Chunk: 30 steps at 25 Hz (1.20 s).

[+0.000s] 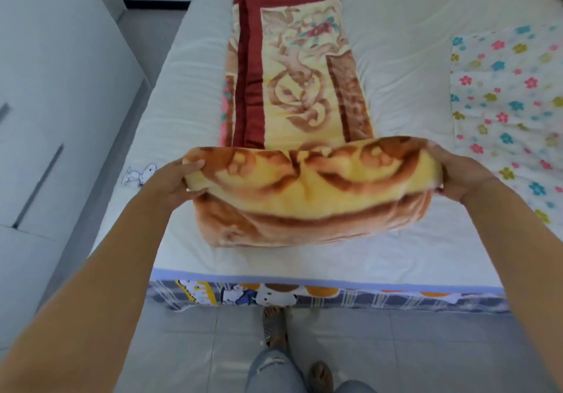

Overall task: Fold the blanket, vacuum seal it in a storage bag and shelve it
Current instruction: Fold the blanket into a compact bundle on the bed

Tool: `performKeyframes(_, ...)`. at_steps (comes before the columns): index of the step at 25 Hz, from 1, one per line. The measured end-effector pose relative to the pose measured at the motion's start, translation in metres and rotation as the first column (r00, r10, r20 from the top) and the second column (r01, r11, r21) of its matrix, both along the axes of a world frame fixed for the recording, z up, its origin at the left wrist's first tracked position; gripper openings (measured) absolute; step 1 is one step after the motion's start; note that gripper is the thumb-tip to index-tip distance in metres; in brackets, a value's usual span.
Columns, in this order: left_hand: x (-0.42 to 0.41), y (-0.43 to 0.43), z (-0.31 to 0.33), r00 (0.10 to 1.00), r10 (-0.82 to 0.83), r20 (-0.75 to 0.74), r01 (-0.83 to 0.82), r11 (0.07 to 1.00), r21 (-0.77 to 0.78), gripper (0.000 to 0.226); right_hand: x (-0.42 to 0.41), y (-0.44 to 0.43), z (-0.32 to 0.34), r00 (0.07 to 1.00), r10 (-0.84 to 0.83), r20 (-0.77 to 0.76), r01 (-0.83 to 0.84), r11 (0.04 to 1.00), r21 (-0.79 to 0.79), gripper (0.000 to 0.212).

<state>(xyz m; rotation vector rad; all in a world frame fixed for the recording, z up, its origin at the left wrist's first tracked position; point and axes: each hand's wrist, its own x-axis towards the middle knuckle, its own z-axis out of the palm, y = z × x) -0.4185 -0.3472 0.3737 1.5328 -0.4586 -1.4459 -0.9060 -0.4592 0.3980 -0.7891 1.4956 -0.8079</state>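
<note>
On my feed the bed (396, 88) carries the blanket (292, 88) as a long narrow strip down its middle, long axis pointing straight away from me. Its near end is doubled over into a thick fold close to the bed's front edge. Left hand (179, 182) grips the fold's left end and right hand (460, 176) its right end, fingers (195, 165) curled and clamped on the plush.

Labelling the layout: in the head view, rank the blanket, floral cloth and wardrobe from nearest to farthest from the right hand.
1. blanket, gripped by the right hand.
2. floral cloth, just to its right.
3. wardrobe, at the far left.
</note>
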Motion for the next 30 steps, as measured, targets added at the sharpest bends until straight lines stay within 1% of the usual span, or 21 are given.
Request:
performKeyframes(1,0.006,-0.024,0.004,1.000,0.028,-0.009,-0.028,1.000,-0.013,0.028,0.010,-0.017,0.014,0.999,0.031,0.028,-0.029,0.998,-0.063,0.071)
performKeyframes(3,0.018,-0.068,0.008,0.991,0.134,-0.006,-0.134,0.988,-0.074,0.048,0.026,-0.046,0.021,0.995,0.042,0.095,-0.024,0.984,-0.175,0.086)
performKeyframes(4,0.021,-0.088,0.006,0.980,0.198,0.025,-0.194,0.975,-0.104,0.056,0.034,-0.057,0.015,0.999,0.008,0.046,0.002,0.977,-0.214,0.088)
performKeyframes(6,0.022,-0.118,-0.008,0.958,0.220,0.186,-0.188,0.966,-0.177,0.073,0.049,-0.070,-0.011,0.973,-0.032,-0.229,-0.023,0.971,-0.236,0.089)
performKeyframes(7,0.020,-0.128,-0.021,0.923,0.178,0.342,-0.126,0.978,-0.167,0.087,0.054,-0.074,-0.030,0.933,-0.016,-0.360,-0.065,0.975,-0.211,0.095)
performKeyframes(8,0.019,-0.132,-0.036,0.860,0.115,0.497,-0.071,0.992,-0.107,0.103,0.061,-0.073,-0.046,0.918,0.027,-0.395,-0.096,0.983,-0.155,0.105)
performKeyframes(9,0.020,-0.133,-0.054,0.800,0.055,0.597,-0.068,0.998,0.000,0.117,0.067,-0.075,-0.061,0.929,0.073,-0.364,-0.112,0.990,-0.086,0.117)
performKeyframes(10,0.025,-0.129,-0.076,0.793,0.010,0.610,-0.106,0.987,0.123,0.123,0.071,-0.078,-0.073,0.929,0.107,-0.355,-0.127,0.991,-0.033,0.125)
performKeyframes(11,0.026,-0.121,-0.096,0.843,-0.013,0.537,-0.142,0.959,0.246,0.124,0.073,-0.084,-0.083,0.914,0.129,-0.386,-0.142,0.990,-0.005,0.126)
performKeyframes(12,0.029,-0.112,-0.116,0.916,-0.033,0.400,-0.119,0.929,0.350,0.122,0.072,-0.092,-0.096,0.888,0.137,-0.439,-0.143,0.990,0.019,0.123)
performKeyframes(13,0.030,-0.103,-0.132,0.968,-0.047,0.245,-0.057,0.915,0.399,0.122,0.071,-0.102,-0.108,0.871,0.139,-0.472,-0.146,0.989,0.022,0.121)
performKeyframes(14,0.033,-0.099,-0.151,0.981,-0.081,0.178,-0.003,0.903,0.430,0.120,0.070,-0.114,-0.119,0.860,0.129,-0.494,-0.134,0.991,0.026,0.121)
performKeyframes(16,0.036,-0.099,-0.173,0.965,-0.099,0.241,-0.010,0.910,0.414,0.106,0.076,-0.128,-0.120,0.852,0.144,-0.503,-0.130,0.990,0.063,0.099)
performKeyframes(18,0.030,-0.119,-0.160,0.942,-0.054,0.332,-0.074,0.930,0.361,0.083,0.072,-0.139,-0.118,0.829,0.213,-0.517,-0.173,0.977,0.126,0.063)
performKeyframes(19,0.028,-0.134,-0.150,0.940,-0.010,0.341,-0.101,0.946,0.307,0.070,0.067,-0.147,-0.116,0.817,0.205,-0.539,-0.164,0.979,0.125,0.052)
performKeyframes(21,0.027,-0.167,-0.127,0.948,0.060,0.314,-0.119,0.978,0.170,0.046,0.055,-0.161,-0.107,0.841,0.000,-0.542,-0.015,1.000,-0.023,0.046)
performKeyframes(23,0.026,-0.194,-0.119,0.920,0.145,0.365,-0.185,0.980,0.076,0.037,0.045,-0.180,-0.108,0.801,-0.162,-0.577,0.121,0.987,-0.110,0.048)
performKeyframes(25,0.026,-0.205,-0.134,0.862,0.167,0.479,-0.253,0.960,0.120,0.038,0.043,-0.195,-0.123,0.774,-0.150,-0.615,0.153,0.987,-0.049,0.054)
performKeyframes(26,0.025,-0.204,-0.143,0.864,0.147,0.481,-0.258,0.950,0.174,0.042,0.045,-0.199,-0.131,0.784,-0.103,-0.613,0.143,0.990,0.016,0.056)
performKeyframes(29,0.028,-0.194,-0.182,0.925,0.052,0.377,-0.207,0.899,0.386,0.075,0.041,-0.206,-0.163,0.837,0.013,-0.547,0.120,0.971,0.207,0.065)
performKeyframes(30,0.031,-0.191,-0.194,0.936,0.030,0.351,-0.183,0.893,0.411,0.083,0.039,-0.206,-0.168,0.847,0.059,-0.528,0.105,0.956,0.275,0.069)
